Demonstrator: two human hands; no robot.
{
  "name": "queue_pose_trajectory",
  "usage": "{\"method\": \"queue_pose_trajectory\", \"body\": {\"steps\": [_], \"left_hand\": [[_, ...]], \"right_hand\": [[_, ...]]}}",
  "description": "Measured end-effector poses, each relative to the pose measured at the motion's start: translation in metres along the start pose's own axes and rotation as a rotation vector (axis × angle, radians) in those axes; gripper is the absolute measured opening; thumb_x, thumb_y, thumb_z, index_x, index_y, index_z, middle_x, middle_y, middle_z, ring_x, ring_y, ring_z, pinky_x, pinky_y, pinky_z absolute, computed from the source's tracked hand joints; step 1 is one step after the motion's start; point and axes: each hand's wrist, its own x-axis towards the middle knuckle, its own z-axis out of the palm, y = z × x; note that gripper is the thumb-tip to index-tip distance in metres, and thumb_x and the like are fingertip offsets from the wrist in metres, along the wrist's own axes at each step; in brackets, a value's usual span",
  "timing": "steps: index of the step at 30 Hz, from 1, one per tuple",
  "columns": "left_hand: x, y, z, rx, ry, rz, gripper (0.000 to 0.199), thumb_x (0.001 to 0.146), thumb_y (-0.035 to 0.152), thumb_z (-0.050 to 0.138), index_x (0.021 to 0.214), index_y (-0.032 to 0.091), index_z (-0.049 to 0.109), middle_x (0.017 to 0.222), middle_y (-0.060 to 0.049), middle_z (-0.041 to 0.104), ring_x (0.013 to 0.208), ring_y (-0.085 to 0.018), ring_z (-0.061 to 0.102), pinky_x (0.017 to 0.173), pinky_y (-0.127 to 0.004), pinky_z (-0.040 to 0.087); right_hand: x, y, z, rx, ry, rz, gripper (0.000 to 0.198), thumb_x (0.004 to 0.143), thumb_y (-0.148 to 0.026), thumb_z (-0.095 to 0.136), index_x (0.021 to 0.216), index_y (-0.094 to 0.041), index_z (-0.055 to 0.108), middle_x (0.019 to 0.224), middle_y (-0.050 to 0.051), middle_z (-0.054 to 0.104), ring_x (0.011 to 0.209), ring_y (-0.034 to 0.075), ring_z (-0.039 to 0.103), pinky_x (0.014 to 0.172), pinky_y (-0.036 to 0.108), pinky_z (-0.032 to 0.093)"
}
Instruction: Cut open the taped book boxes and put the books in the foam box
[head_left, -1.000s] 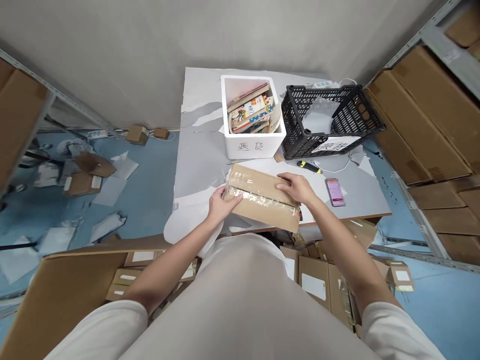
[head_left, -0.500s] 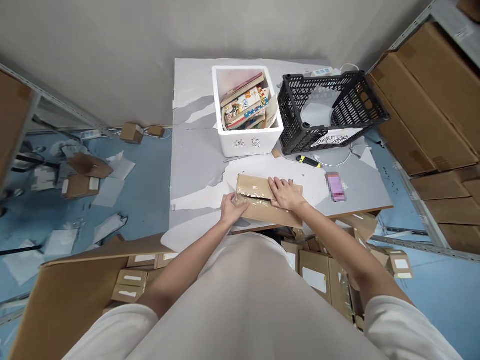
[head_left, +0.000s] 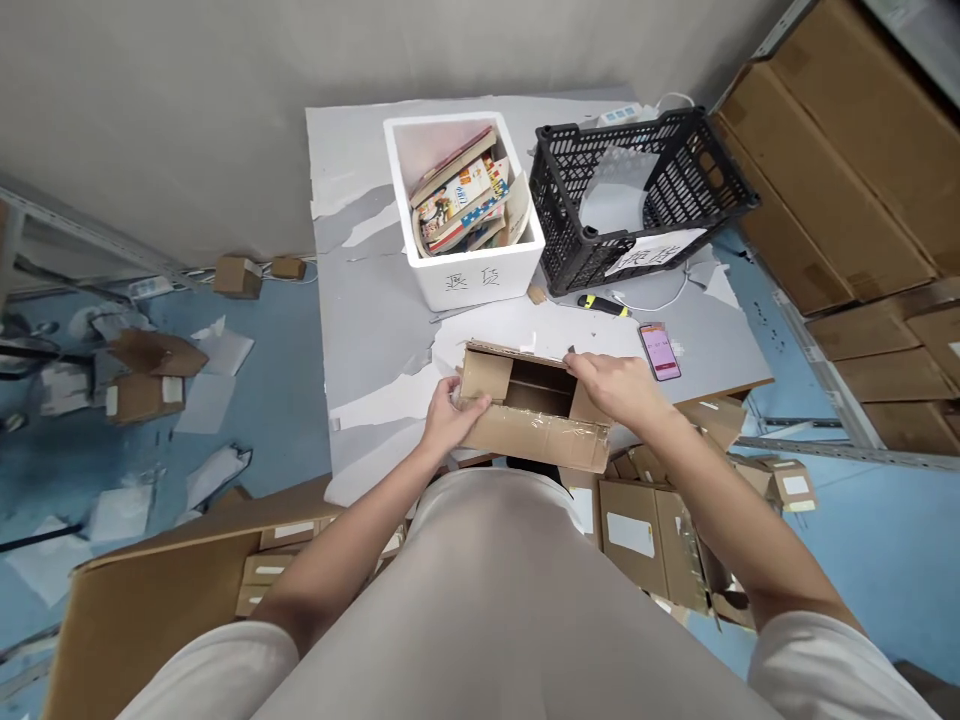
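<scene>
A small cardboard box sits at the table's front edge with its top parted, and its dark inside shows. Clear tape clings along the near flap. My left hand clasps the box's left end, thumb on top of the near flap's corner. At the right end, my right hand is closed with fingers curled at the far flap's edge; a small dark bit shows by its fingertips, too small to name. Just beyond lie a black-and-yellow utility knife and a phone with a lit pink screen.
A white foam box full of books stands at the table's back, beside a black plastic crate holding paper. Cartons fill the right-hand shelf. A large open carton and several small boxes sit below the table. Papers litter the left floor.
The box's taped flaps have come apart, and its inside now shows. My right hand has moved from the top to the right end. The view has shifted slightly.
</scene>
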Motion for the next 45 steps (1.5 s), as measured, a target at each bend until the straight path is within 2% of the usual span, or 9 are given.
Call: {"method": "queue_pose_trajectory", "body": {"steps": [7,11,16,24,33,36,38,42,45], "left_hand": [[-0.012,0.117,0.022,0.163,-0.055,0.395,0.049,0.068,0.03,0.071,0.112,0.02,0.051,0.107,-0.006,0.061,0.103,-0.028,0.058,0.088,-0.041,0.048],[-0.028,0.164,0.081,-0.034,-0.421,0.615,0.053,0.068,0.027,0.069,0.117,0.018,0.052,0.116,-0.006,0.06,0.11,-0.026,0.057,0.095,-0.039,0.047],[-0.055,0.194,0.175,-0.254,-0.794,0.73,0.058,0.071,0.042,0.071,0.12,0.016,0.052,0.123,-0.009,0.059,0.117,-0.025,0.056,0.1,-0.041,0.045],[-0.127,0.198,0.304,-0.023,-1.43,1.06,0.042,0.09,0.025,0.042,0.131,0.021,0.05,0.128,-0.008,0.061,0.125,-0.022,0.052,0.112,-0.051,0.029],[-0.218,0.119,0.404,0.558,-1.946,1.616,0.056,0.069,0.007,0.059,0.123,0.022,0.059,0.142,-0.008,0.047,0.138,-0.023,0.034,0.117,-0.044,0.021],[-0.206,0.111,0.396,0.509,-1.971,1.685,0.053,0.074,0.021,0.064,0.127,0.021,0.056,0.147,-0.011,0.041,0.14,-0.026,0.031,0.118,-0.048,0.012],[-0.184,0.113,0.384,0.423,-1.827,1.66,0.047,0.083,0.026,0.055,0.129,0.02,0.053,0.148,-0.011,0.038,0.141,-0.025,0.028,0.118,-0.048,0.008],[-0.128,0.11,0.376,0.489,-1.139,1.132,0.053,0.085,0.037,0.055,0.134,0.021,0.047,0.148,-0.015,0.039,0.142,-0.033,0.024,0.113,-0.058,0.017],[-0.101,0.093,0.384,0.671,-1.095,0.772,0.049,0.086,0.039,0.055,0.13,0.019,0.051,0.135,-0.016,0.053,0.133,-0.033,0.041,0.105,-0.053,0.035]], "right_hand": [[-0.102,0.01,-0.092,-0.16,0.325,0.172,0.026,0.095,-0.021,0.037,0.095,-0.022,0.063,0.06,-0.003,0.056,0.053,0.009,0.04,0.05,0.027,0.017],[-0.186,0.019,-0.112,-0.366,0.426,0.533,0.022,0.094,-0.024,0.042,0.097,-0.026,0.064,0.053,-0.005,0.046,0.051,0.01,0.037,0.049,0.026,0.018],[-0.293,0.01,-0.089,-0.39,0.306,0.993,0.026,0.096,-0.028,0.037,0.102,-0.024,0.063,0.061,-0.002,0.055,0.055,0.009,0.043,0.052,0.025,0.021],[-0.417,-0.018,0.001,-0.417,0.209,1.562,0.028,0.095,-0.031,0.039,0.099,-0.019,0.064,0.07,0.002,0.06,0.051,0.008,0.034,0.052,0.027,0.012],[-0.479,-0.021,0.04,-0.448,0.264,2.058,0.031,0.093,-0.03,0.039,0.092,-0.018,0.066,0.066,0.005,0.059,0.047,0.01,0.032,0.053,0.027,0.014],[-0.496,-0.017,0.05,-0.422,0.216,2.142,0.031,0.092,-0.031,0.038,0.091,-0.018,0.067,0.064,0.006,0.058,0.047,0.011,0.034,0.053,0.027,0.016],[-0.506,-0.016,0.055,-0.454,0.249,2.165,0.031,0.092,-0.03,0.039,0.095,-0.018,0.067,0.065,0.006,0.059,0.048,0.012,0.037,0.052,0.027,0.017],[-0.506,-0.016,0.067,-0.481,0.284,2.105,0.032,0.093,-0.03,0.04,0.105,-0.018,0.067,0.071,0.007,0.065,0.054,0.014,0.048,0.051,0.026,0.019],[-0.487,-0.017,0.09,-0.365,0.27,1.921,0.033,0.094,-0.023,0.038,0.116,-0.02,0.063,0.091,0.009,0.071,0.068,0.016,0.06,0.054,0.024,0.032]]}}
